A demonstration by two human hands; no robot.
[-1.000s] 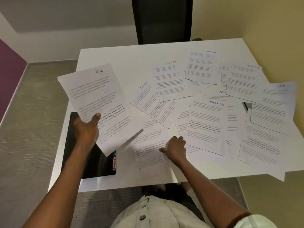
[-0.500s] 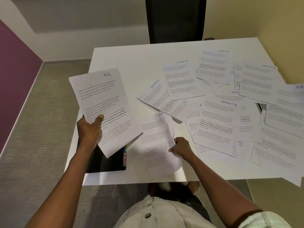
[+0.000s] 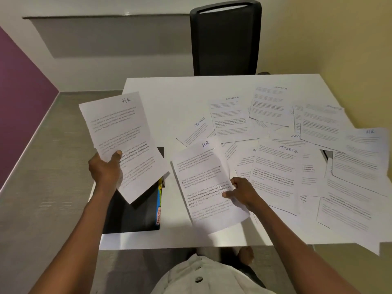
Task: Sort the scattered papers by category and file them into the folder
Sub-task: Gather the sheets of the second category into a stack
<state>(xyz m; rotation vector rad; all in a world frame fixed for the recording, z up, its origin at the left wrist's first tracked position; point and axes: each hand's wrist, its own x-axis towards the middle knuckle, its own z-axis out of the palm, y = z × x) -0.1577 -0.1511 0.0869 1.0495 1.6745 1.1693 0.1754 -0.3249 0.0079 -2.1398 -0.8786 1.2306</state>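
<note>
My left hand (image 3: 106,168) grips a sheet marked HR (image 3: 118,132), held up above the table's left edge. My right hand (image 3: 241,190) pinches the right edge of a second HR sheet (image 3: 203,183), lifted and tilted over the table's front. A black folder (image 3: 131,217) with coloured index tabs lies flat under the left sheet, partly hidden by it. Several more sheets cover the right half of the table, among them an ADMIN sheet (image 3: 197,130), SPORTS sheets (image 3: 275,172) and another HR sheet (image 3: 364,153).
The white table (image 3: 169,98) is bare at its back left. A black chair (image 3: 224,39) stands behind the far edge. A yellow wall runs close along the right, and some sheets overhang the table's front right corner.
My right hand went from pressing on a sheet lying on the table to pinching it and lifting it clear of the pile. The left hand kept its HR sheet raised.
</note>
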